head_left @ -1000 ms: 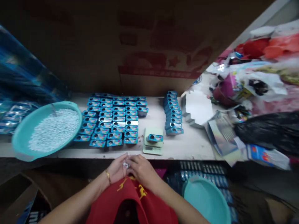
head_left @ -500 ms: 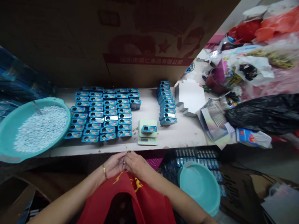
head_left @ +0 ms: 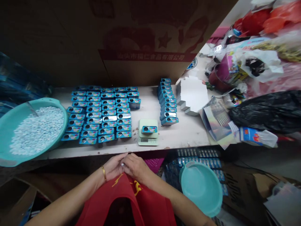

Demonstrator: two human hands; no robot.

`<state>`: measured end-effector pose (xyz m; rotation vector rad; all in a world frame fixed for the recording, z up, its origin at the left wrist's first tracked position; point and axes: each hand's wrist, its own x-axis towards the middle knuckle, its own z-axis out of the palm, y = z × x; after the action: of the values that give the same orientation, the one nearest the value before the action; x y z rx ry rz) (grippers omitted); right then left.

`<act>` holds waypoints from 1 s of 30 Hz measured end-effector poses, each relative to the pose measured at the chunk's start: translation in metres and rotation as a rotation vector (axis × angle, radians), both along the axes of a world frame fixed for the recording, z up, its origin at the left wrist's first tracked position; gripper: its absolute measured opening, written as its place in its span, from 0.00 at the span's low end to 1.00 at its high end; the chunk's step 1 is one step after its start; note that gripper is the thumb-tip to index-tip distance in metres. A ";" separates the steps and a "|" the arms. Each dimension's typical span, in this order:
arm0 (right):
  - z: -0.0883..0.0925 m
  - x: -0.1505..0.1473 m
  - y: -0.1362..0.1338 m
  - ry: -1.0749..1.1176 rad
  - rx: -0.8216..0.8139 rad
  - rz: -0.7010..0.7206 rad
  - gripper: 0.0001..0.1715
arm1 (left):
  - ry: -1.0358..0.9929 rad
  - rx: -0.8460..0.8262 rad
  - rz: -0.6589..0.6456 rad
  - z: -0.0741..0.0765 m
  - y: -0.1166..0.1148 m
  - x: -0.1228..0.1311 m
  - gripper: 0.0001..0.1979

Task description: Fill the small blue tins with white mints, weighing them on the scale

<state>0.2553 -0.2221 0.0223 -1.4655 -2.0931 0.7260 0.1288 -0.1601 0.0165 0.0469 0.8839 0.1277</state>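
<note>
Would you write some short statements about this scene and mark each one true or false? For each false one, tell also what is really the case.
1. One blue tin lies on the digital scale. True.
2. The gold bangle is on the right arm. False: it is on the left arm, behind the left hand.
3. The large teal basin on the table holds many small pale pieces. True.
4. The right hand is far from the left hand. False: the two hands are together, touching.
5. The teal basin below the table is full of pale pieces. False: no pieces show in it.
</note>
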 end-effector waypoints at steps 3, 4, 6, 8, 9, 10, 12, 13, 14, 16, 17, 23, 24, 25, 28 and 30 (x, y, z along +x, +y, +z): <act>-0.003 -0.003 0.000 0.075 -0.003 -0.033 0.07 | 0.015 -0.021 -0.014 0.001 0.002 0.001 0.07; -0.003 -0.003 0.001 0.108 0.002 -0.044 0.06 | 0.025 -0.021 -0.010 0.001 0.003 0.002 0.07; -0.002 0.001 0.003 0.194 0.005 -0.091 0.06 | 0.046 -0.011 0.009 0.002 0.004 0.004 0.06; 0.000 0.013 0.008 0.283 0.007 -0.215 0.07 | 0.060 -0.004 0.012 0.002 0.007 0.006 0.07; 0.002 0.023 0.011 0.315 0.011 -0.304 0.07 | 0.064 -0.004 -0.001 0.002 0.008 0.007 0.08; 0.003 0.033 0.015 0.333 0.018 -0.398 0.07 | 0.068 -0.005 -0.022 0.002 0.009 0.008 0.10; 0.005 0.057 0.024 0.321 0.041 -0.558 0.08 | 0.076 0.000 -0.062 0.002 0.010 0.009 0.12; 0.005 0.069 0.029 0.296 0.051 -0.608 0.08 | 0.080 0.004 -0.070 0.001 0.011 0.008 0.13; 0.005 0.079 0.034 0.261 0.060 -0.638 0.08 | 0.082 0.007 -0.067 0.001 0.012 0.008 0.13; 0.004 0.093 0.043 0.164 0.069 -0.652 0.08 | 0.079 0.009 -0.049 0.001 0.012 0.007 0.13; 0.002 0.096 0.048 0.104 0.069 -0.641 0.08 | 0.076 0.008 -0.041 0.001 0.012 0.006 0.13; -0.002 0.097 0.067 -0.102 0.075 -0.541 0.09 | 0.065 0.017 -0.003 -0.002 0.010 -0.001 0.13; -0.002 0.097 0.067 -0.071 0.087 -0.545 0.10 | 0.063 0.016 -0.001 -0.002 0.009 -0.002 0.13; -0.001 0.098 0.066 -0.024 0.097 -0.556 0.10 | 0.062 0.016 0.002 -0.003 0.009 -0.003 0.13; -0.002 0.100 0.050 0.139 0.106 -0.631 0.10 | 0.068 0.018 0.007 -0.003 0.009 -0.006 0.13; -0.003 0.095 0.031 0.206 0.077 -0.705 0.10 | 0.065 0.032 0.009 -0.003 0.009 -0.007 0.11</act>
<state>0.3502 -0.1911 0.0194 -1.8294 -1.2943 0.4773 0.1218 -0.1512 0.0139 0.0775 0.9471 0.1494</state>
